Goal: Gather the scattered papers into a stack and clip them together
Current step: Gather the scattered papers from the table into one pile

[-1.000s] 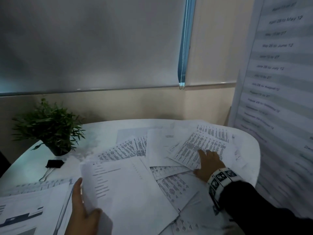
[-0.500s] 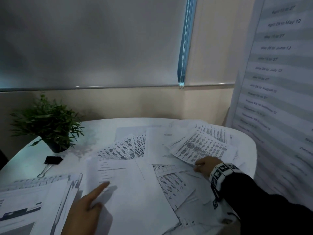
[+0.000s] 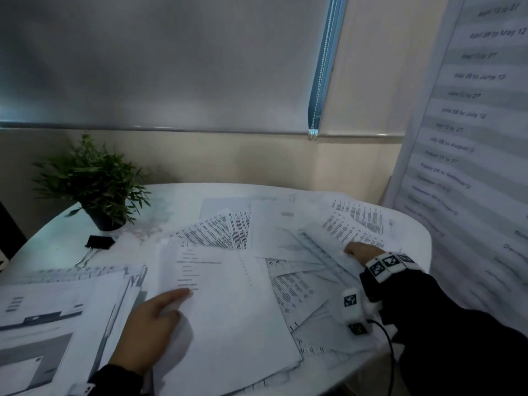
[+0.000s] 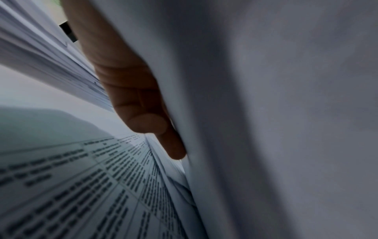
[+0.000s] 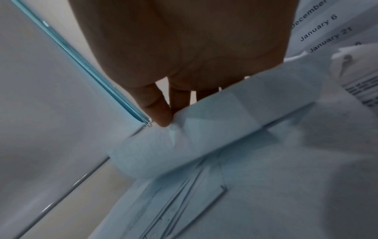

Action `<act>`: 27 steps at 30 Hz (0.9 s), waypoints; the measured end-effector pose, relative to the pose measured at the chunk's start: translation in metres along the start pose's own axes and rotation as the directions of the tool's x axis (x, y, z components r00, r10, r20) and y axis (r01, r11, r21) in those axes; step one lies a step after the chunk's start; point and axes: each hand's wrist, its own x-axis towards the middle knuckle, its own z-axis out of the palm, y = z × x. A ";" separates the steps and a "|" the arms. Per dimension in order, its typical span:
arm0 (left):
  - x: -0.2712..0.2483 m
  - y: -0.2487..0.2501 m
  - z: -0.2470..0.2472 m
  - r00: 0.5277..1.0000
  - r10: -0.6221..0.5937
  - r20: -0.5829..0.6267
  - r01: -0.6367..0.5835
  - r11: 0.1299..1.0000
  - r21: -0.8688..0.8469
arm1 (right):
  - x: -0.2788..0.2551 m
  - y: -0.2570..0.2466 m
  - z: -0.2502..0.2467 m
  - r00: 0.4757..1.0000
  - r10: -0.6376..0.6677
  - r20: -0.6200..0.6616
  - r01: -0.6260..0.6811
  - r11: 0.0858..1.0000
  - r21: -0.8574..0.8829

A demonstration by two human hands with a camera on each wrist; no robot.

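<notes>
Many printed papers (image 3: 294,290) lie scattered and overlapping on a white round table (image 3: 177,201). My left hand (image 3: 168,304) holds the left edge of a large, mostly blank sheet (image 3: 228,315), one digit on top; in the left wrist view the other fingers (image 4: 141,100) lie under that sheet (image 4: 266,113). My right hand (image 3: 358,250) grips the near edge of a densely printed sheet (image 3: 343,227) at the far right. That edge curls up over the fingers (image 5: 161,113) in the right wrist view. A black binder clip (image 3: 98,242) lies at the left, apart from both hands.
A small potted plant (image 3: 94,181) stands at the table's back left, just behind the clip. A tall printed date chart (image 3: 471,138) leans at the right edge. More papers (image 3: 43,324) pile at the front left. A wall and a blind close off the back.
My right hand drew back from lying flat on the printed sheet and now grips its near edge, lifting it. My left hand lowered the large sheet onto the pile.
</notes>
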 end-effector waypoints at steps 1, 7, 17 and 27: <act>0.000 -0.001 0.001 1.000 -0.018 0.006 0.018 1.000 0.015 | 0.000 0.001 -0.002 1.000 0.006 -0.017 -0.006 0.999 0.032; 0.002 -0.002 0.002 0.999 -0.038 0.030 0.037 0.999 0.012 | -0.043 -0.006 -0.009 0.807 0.007 -0.591 0.198 0.939 0.282; 0.002 -0.010 0.009 0.934 -0.318 0.163 0.357 0.817 -0.453 | -0.153 -0.063 0.078 0.529 -0.834 0.159 0.849 0.519 -0.102; -0.012 0.011 0.013 0.979 -0.181 -0.089 0.176 0.982 -0.063 | -0.015 -0.017 0.040 0.990 -0.112 -0.080 0.085 0.955 -0.283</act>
